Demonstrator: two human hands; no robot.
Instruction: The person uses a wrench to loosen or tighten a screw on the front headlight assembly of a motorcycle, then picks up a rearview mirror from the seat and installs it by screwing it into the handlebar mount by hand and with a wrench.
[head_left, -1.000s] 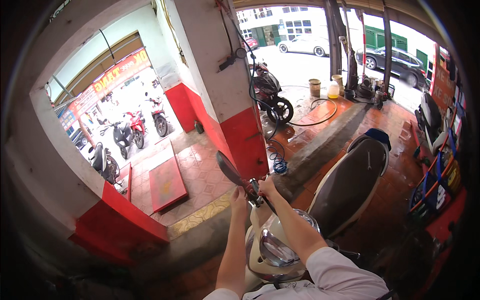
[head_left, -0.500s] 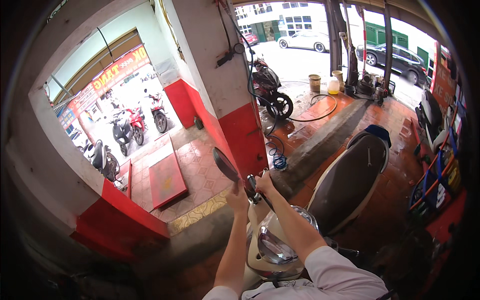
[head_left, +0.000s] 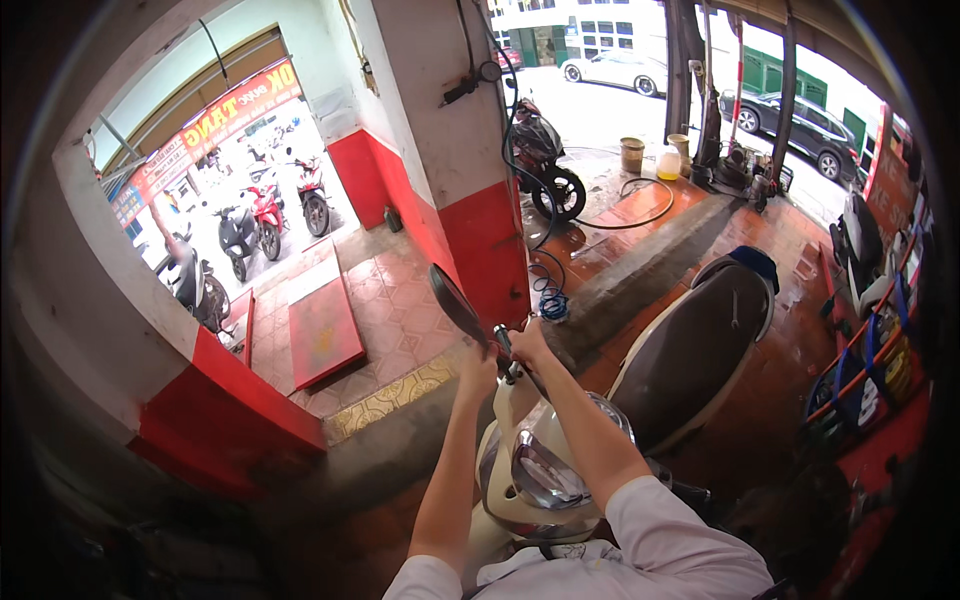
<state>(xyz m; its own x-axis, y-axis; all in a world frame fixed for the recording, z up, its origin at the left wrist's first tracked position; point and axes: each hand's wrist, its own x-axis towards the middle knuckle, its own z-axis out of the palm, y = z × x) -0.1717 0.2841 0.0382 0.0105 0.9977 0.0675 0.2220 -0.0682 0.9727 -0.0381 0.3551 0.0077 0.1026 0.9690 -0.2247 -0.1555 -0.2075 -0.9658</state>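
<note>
A cream scooter stands before me, its chrome headlamp [head_left: 550, 470] below my forearms. My left hand [head_left: 478, 370] is closed around the lower end of a dark oval rear-view mirror [head_left: 455, 303], which tilts up and to the left. Just to its right, my right hand [head_left: 531, 346] is closed at the handlebar, beside the dark grip [head_left: 503, 337]. Whether a small tool is also in its fingers is hidden. On the long dark scooter seat [head_left: 690, 350] at the right lies a spanner [head_left: 736, 308].
A red and white pillar [head_left: 480, 230] rises just beyond the mirror, with a coiled blue hose [head_left: 550, 300] at its foot. A parked motorbike [head_left: 545, 165] stands behind it. A red ramp [head_left: 325, 340] lies in the left doorway. Tool racks [head_left: 870, 350] line the right side.
My view has shifted a little, so the pillar and doorway sit slightly lower left or higher in the picture. Both hands keep their places at the mirror and handlebar.
</note>
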